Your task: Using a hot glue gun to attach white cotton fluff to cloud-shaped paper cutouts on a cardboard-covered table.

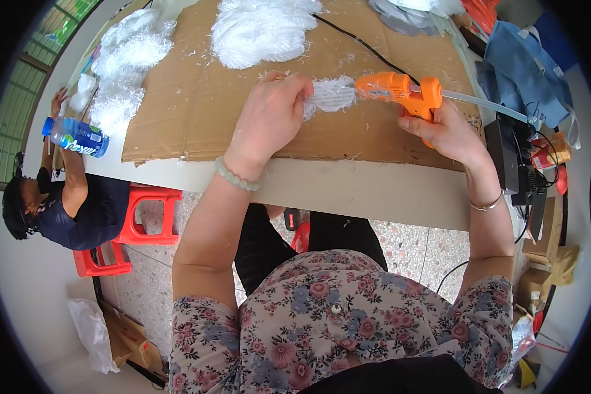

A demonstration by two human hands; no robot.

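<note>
My right hand (444, 128) grips an orange hot glue gun (407, 88), its nozzle pointing left; a long translucent glue stick (489, 104) sticks out of its back end. Just left of the nozzle, a small piece of white fringed fabric (331, 95) is pinched by its left end in my left hand (272, 111). The nozzle tip is at the fabric's right end; I cannot tell whether they touch. Beneath both hands lies a brown cardboard sheet (190, 125), with white lint scattered over it.
A white fluffy pile (262, 33) lies at the far middle, another (121, 65) at the left beside a blue-capped bottle (79, 136). The gun's black cord (361, 41) crosses the cardboard. A blue bag (522, 69) is at the right. A person (65, 197) sits at the left near red stools (148, 213).
</note>
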